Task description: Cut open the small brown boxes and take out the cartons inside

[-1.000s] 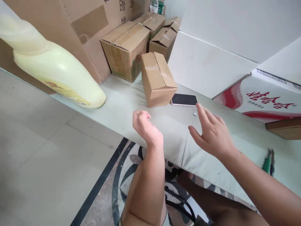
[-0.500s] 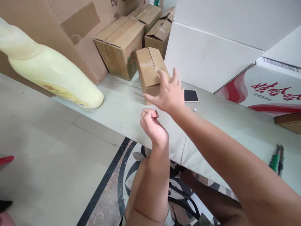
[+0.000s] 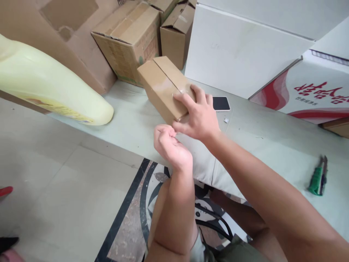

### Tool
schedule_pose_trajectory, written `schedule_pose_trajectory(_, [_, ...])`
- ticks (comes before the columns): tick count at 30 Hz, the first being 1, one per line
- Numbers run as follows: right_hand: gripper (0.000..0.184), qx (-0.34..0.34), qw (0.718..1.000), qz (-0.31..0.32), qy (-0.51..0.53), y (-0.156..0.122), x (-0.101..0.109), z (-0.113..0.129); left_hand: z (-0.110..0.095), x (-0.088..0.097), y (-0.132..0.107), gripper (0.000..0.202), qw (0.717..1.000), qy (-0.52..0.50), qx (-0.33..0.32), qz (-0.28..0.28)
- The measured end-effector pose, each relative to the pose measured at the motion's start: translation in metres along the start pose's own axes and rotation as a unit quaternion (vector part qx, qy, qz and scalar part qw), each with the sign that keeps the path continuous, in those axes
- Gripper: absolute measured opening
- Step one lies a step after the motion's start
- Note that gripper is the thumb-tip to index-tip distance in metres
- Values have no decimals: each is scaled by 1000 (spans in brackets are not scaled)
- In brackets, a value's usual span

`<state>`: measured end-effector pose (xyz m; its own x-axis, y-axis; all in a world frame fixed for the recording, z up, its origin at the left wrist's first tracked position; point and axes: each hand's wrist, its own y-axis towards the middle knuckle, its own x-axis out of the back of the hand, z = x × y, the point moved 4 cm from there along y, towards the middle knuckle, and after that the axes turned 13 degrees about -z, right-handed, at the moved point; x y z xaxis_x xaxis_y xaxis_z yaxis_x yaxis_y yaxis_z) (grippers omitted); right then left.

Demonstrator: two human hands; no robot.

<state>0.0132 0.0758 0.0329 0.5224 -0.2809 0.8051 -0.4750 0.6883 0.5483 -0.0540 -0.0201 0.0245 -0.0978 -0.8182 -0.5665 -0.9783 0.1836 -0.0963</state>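
Note:
A small brown cardboard box (image 3: 163, 87) with a closed, taped top sits tilted at an angle in front of me. My right hand (image 3: 201, 114) grips its near right end, fingers over the top edge and thumb low at the near corner. My left hand (image 3: 170, 145) is curled into a fist just below that corner, close to the right thumb; nothing shows in it. Just beyond my right hand lies a phone (image 3: 222, 103) with a dark screen, partly covered by the fingers. A tiny white piece (image 3: 226, 120) lies by the phone.
A pale yellow bottle (image 3: 62, 83) stands at the left. Larger cardboard boxes (image 3: 128, 34) are stacked behind, with white cartons (image 3: 240, 54) at the back right. A green utility knife (image 3: 317, 178) lies at the right on the pale cloth-covered surface (image 3: 261, 153).
My right hand has closed from spread fingers onto the small box. The box has turned, its far end swinging left. My left fist has shifted slightly left in view.

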Motion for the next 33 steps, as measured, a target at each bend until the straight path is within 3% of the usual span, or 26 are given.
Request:
schedule_pose_trajectory(3, [77,36,999,-4,6,-44,38,-1,-14,4,-3,23,991,16,-135,-15])
schedule_pose_trajectory(5, [74,62,997,-25,32,-75,65,-9,-19,6,-3,17,981,29,-192,-11])
schedule_pose_trajectory(10, [63,115,985,-71,107,-146,126,-54,-6,4,0,11,979,111,-146,89])
schedule_pose_trajectory(13, [62,75,984,-93,134,-189,154,-93,10,-6,-12,18,946,170,-111,255])
schedule_pose_trajectory(16, [60,-12,977,-158,146,-233,173,-128,32,-17,-44,28,854,180,-19,487])
schedule_pose_trajectory(18, [59,-68,969,-191,143,-254,178,-143,44,-22,-66,29,802,185,13,568])
schedule_pose_trajectory(20, [58,-109,963,-203,141,-266,181,-151,51,-26,-81,26,794,192,14,577])
schedule_pose_trajectory(23, [54,-148,948,-228,169,-271,187,-162,58,-34,-96,22,809,193,40,553])
schedule_pose_trajectory(26, [45,-245,918,-288,118,-278,202,-195,61,-41,-110,19,813,188,74,546])
schedule_pose_trajectory(30, [29,-462,834,-289,-89,-309,223,-258,64,-43,-129,21,803,175,112,559])
schedule_pose_trajectory(33, [43,-574,782,-208,-128,-332,225,-291,66,-43,-140,18,813,152,125,548])
